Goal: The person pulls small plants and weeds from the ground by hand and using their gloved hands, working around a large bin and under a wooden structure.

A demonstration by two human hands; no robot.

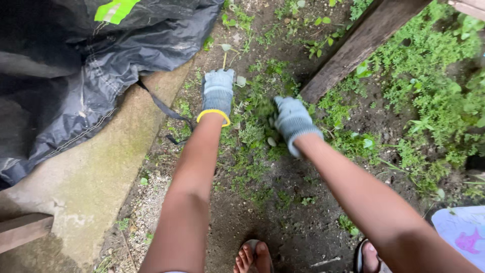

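Note:
Both my hands wear grey knitted work gloves and reach down to a patch of small green weeds [255,129] growing in dark soil. My left hand [218,91], its glove edged with a yellow cuff, rests knuckles up on the ground at the weeds' left side, fingers curled under. My right hand [291,121] is closed around a tuft of weeds at the patch's right side; it is slightly blurred. My bare feet in sandals [255,255] stand at the bottom.
A dark tarp-like cover [76,65] with a strap lies on a concrete slab [101,172] at the left. A slanted wooden beam [353,45] crosses the upper right, with thicker green plants [434,86] beyond. A pale cloth [465,235] shows at the bottom right.

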